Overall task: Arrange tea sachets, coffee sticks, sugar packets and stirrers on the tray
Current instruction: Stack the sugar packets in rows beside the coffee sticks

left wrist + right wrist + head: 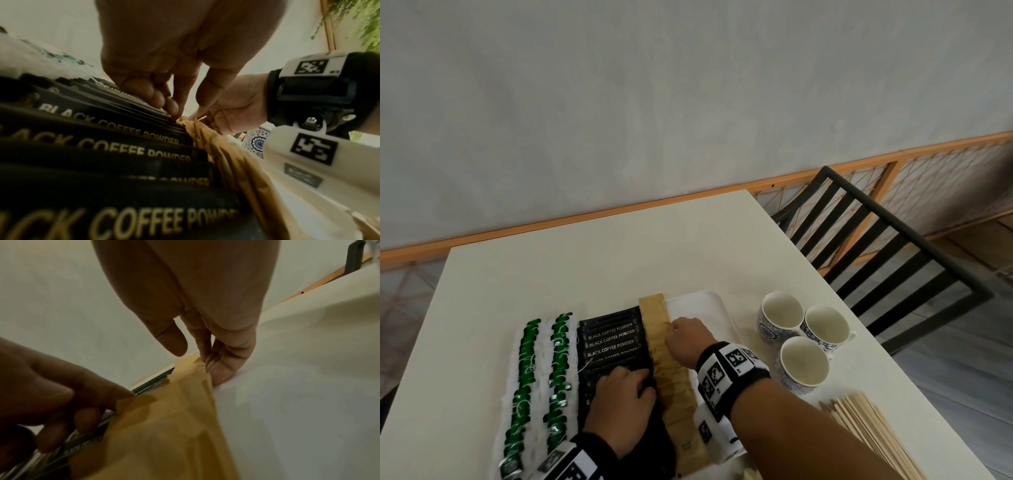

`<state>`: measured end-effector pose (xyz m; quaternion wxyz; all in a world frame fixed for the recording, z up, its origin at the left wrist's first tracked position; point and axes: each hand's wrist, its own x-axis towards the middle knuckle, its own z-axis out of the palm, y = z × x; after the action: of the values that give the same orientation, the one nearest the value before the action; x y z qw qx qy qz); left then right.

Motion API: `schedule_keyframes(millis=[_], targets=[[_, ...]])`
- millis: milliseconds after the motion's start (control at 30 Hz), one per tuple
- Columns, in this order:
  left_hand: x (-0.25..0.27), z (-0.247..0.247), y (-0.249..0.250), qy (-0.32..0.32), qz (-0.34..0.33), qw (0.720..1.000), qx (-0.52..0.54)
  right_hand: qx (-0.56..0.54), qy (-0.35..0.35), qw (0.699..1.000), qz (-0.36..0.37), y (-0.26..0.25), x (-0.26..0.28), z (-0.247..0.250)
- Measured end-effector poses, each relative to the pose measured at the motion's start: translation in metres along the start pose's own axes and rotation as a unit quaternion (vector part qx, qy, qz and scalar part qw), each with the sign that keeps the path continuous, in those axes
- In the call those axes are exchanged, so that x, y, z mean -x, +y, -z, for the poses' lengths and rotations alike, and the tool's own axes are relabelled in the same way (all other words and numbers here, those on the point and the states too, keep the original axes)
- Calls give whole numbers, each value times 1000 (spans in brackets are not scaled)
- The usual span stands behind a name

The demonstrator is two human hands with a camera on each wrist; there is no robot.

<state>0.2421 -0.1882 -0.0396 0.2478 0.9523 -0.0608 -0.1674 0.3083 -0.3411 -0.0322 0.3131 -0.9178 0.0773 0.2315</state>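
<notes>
plainly, "black coffee powder" on the black coffee sticks [610, 341]

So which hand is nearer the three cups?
Right. The right hand rests at the brown packets' edge, beside the cups; the left hand lies farther off on the coffee sticks.

So the tray [726, 310] sits near the front-middle of the table [585, 260], and left to right on it you've got two rows of tea sachets [541, 373], then the coffee sticks [613, 342], then the sugar packets [664, 346], with the right part bare. Three cups [804, 339] are bunched just right of the tray, and the stirrers [866, 421] lie stacked nearer than them. A chair [876, 253] stands off the table's far-right side.
</notes>
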Motion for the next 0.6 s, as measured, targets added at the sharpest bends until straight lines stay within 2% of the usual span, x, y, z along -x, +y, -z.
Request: schedule_keyframes(millis=[100, 200, 333, 600], targets=[[3, 1, -3, 6, 1, 1000, 16, 7, -5, 1000, 1, -2, -3, 1], [10, 5, -7, 15, -5, 999, 43, -22, 6, 999, -30, -3, -8, 3], [25, 14, -9, -1, -26, 996, 85, -53, 15, 997, -46, -8, -19, 2], [67, 33, -22, -90, 13, 982, 164, -50, -2, 998, -49, -7, -25, 2]])
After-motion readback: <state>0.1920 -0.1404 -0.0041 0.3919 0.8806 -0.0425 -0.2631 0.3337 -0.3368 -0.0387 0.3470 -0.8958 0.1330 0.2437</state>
